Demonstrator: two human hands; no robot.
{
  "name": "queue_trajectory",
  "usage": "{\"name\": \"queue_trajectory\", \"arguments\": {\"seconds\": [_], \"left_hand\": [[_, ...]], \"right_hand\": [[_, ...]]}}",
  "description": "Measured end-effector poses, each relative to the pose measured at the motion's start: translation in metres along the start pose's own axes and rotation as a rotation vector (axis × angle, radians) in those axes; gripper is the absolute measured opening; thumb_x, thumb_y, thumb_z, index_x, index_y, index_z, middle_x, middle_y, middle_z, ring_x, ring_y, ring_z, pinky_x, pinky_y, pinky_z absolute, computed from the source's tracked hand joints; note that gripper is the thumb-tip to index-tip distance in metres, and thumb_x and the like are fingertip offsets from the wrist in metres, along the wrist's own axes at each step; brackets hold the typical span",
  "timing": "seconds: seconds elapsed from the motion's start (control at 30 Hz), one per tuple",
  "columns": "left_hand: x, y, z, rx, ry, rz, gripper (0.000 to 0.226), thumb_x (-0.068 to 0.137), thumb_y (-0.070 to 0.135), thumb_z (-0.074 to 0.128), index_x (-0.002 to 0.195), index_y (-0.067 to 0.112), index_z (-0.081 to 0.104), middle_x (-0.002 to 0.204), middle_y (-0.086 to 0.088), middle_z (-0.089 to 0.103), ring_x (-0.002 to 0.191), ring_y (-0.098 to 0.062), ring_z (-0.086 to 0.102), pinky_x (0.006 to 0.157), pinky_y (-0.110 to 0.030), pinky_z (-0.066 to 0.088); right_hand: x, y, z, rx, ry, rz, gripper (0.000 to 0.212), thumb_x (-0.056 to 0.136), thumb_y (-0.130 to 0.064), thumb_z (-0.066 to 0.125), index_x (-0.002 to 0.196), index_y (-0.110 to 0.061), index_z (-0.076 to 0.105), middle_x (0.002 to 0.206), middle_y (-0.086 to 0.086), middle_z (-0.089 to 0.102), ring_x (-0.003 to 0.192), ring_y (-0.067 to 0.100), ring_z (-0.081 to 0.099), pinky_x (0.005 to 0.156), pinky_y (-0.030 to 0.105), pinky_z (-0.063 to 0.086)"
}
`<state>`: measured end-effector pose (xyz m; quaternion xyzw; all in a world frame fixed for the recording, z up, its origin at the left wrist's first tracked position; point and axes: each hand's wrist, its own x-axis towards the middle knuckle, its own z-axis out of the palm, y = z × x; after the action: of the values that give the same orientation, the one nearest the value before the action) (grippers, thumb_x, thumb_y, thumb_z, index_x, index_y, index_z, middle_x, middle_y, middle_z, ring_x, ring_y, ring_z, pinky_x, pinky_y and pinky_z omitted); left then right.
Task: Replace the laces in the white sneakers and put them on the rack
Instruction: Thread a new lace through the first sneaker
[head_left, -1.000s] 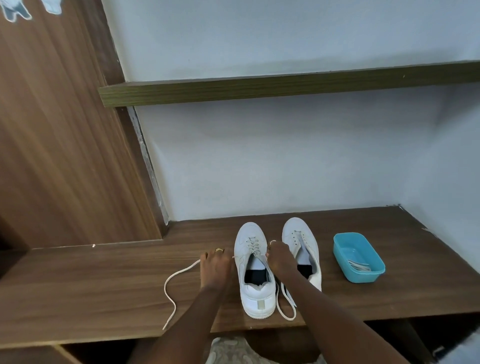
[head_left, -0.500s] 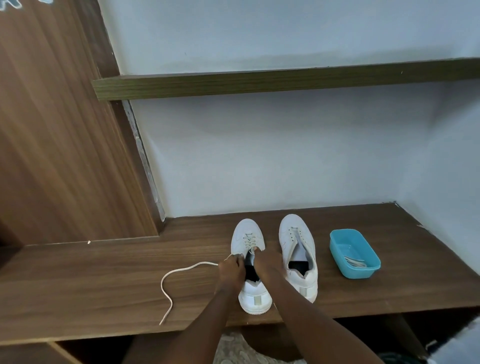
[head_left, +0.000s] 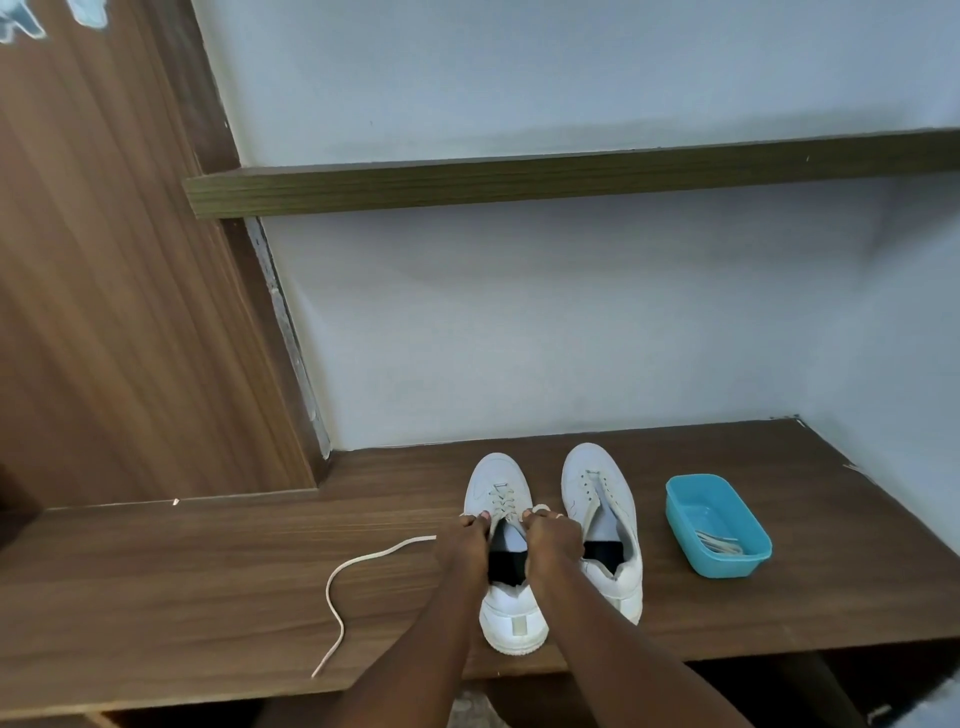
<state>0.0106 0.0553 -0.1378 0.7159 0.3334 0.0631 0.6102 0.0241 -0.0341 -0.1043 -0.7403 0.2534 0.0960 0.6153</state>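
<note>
Two white sneakers stand side by side on the wooden shelf (head_left: 779, 597), toes toward the wall. The left sneaker (head_left: 501, 488) has a white lace crossed through its lower eyelets. My left hand (head_left: 465, 545) grips the lace at the sneaker's left eyelet row, and the lace's long free end (head_left: 343, 571) trails left across the shelf. My right hand (head_left: 553, 538) pinches the other lace end at the right eyelet row, a small loop showing above the fingers. The right sneaker (head_left: 605, 499) has bare eyelets.
A blue plastic tub (head_left: 719, 525) with a folded white lace in it sits right of the sneakers. A narrow wooden shelf (head_left: 571, 176) runs along the white wall above. A wooden panel (head_left: 104, 312) closes the left side.
Both hands moved inward onto the left sneaker's throat, from either side of it. The loose lace end was drawn right, closer to the shoe. The camera tilted slightly.
</note>
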Motion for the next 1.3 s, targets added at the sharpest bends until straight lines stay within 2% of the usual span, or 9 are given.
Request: {"name": "queue_trajectory", "arguments": {"seconds": [0.17,0.27,0.4,0.6,0.8,0.93,1.07,1.23,1.3], "left_hand": [[-0.012,0.009,-0.002,-0.013,0.018,-0.048,0.027,0.089,0.023,0.062,0.069,0.005,0.064,0.084,-0.02,0.068,0.085,-0.036,0.064,0.077,-0.04,0.05],[-0.012,0.009,-0.002,-0.073,0.033,-0.087,0.027,0.089,0.022,0.062,0.068,0.006,0.063,0.083,-0.018,0.068,0.084,-0.034,0.063,0.078,-0.04,0.049],[-0.015,0.018,-0.005,-0.26,0.072,-0.109,0.02,0.089,0.015,0.06,0.079,-0.001,0.067,0.077,-0.015,0.068,0.073,-0.028,0.064,0.07,-0.035,0.049],[-0.023,0.051,-0.011,-0.2,0.133,0.074,0.026,0.091,0.015,0.057,0.068,0.004,0.062,0.061,-0.008,0.056,0.063,-0.024,0.05,0.057,-0.029,0.033],[-0.027,0.097,-0.018,-0.199,0.177,0.226,0.028,0.093,0.014,0.054,0.068,0.005,0.062,0.057,0.0,0.053,0.061,-0.017,0.051,0.054,-0.019,0.035],[-0.033,0.137,-0.025,-0.292,0.177,0.292,0.02,0.09,0.007,0.057,0.073,0.004,0.067,0.068,-0.006,0.063,0.068,-0.018,0.058,0.064,-0.022,0.043],[-0.039,0.182,-0.03,-0.299,0.16,0.389,0.017,0.089,0.005,0.057,0.078,0.002,0.07,0.069,-0.002,0.063,0.075,-0.023,0.064,0.074,-0.026,0.048],[-0.05,0.239,-0.039,-0.328,0.144,0.472,0.018,0.088,0.005,0.059,0.073,0.004,0.068,0.072,-0.007,0.064,0.074,-0.025,0.067,0.078,-0.032,0.052],[-0.057,0.265,-0.043,-0.323,0.136,0.509,0.016,0.088,0.005,0.059,0.076,0.002,0.07,0.074,-0.007,0.065,0.076,-0.025,0.068,0.078,-0.032,0.052]], "right_hand": [[0.001,0.004,-0.003,-0.053,0.118,0.007,0.034,0.098,-0.027,0.05,0.116,-0.001,0.063,0.122,0.013,0.061,0.117,0.027,0.054,0.091,0.028,0.043],[0.0,0.004,0.001,0.03,0.088,0.047,0.027,0.092,-0.018,0.059,0.105,0.004,0.067,0.112,0.019,0.065,0.108,0.034,0.058,0.092,0.037,0.048],[-0.002,-0.003,-0.002,0.507,-0.034,0.137,0.011,0.081,0.002,0.067,0.092,0.002,0.067,0.081,0.012,0.064,0.085,0.029,0.059,0.08,0.036,0.05],[-0.01,-0.032,-0.007,0.571,-0.059,0.05,0.003,0.079,0.001,0.069,0.08,0.002,0.066,0.069,0.012,0.062,0.066,0.025,0.058,0.069,0.035,0.051],[-0.02,-0.071,-0.013,0.53,-0.053,-0.082,0.008,0.084,-0.002,0.066,0.079,0.004,0.067,0.082,0.018,0.067,0.063,0.018,0.051,0.072,0.032,0.049],[-0.031,-0.104,-0.012,0.467,-0.09,-0.211,0.046,0.08,0.001,0.066,0.036,-0.015,0.061,0.057,0.004,0.064,0.066,0.022,0.056,0.074,0.034,0.047],[-0.045,-0.147,-0.015,0.434,-0.075,-0.324,0.037,0.082,-0.003,0.067,0.047,-0.014,0.06,0.057,0.003,0.062,0.065,0.021,0.061,0.081,0.038,0.053],[-0.067,-0.205,-0.026,0.411,-0.103,-0.455,0.003,0.075,0.003,0.071,0.077,0.001,0.071,0.073,0.01,0.065,0.06,0.016,0.057,0.063,0.027,0.049],[-0.075,-0.23,-0.032,0.404,-0.102,-0.478,0.017,0.073,0.004,0.072,0.091,0.003,0.072,0.081,0.009,0.066,0.056,0.01,0.053,0.055,0.02,0.042]]}}
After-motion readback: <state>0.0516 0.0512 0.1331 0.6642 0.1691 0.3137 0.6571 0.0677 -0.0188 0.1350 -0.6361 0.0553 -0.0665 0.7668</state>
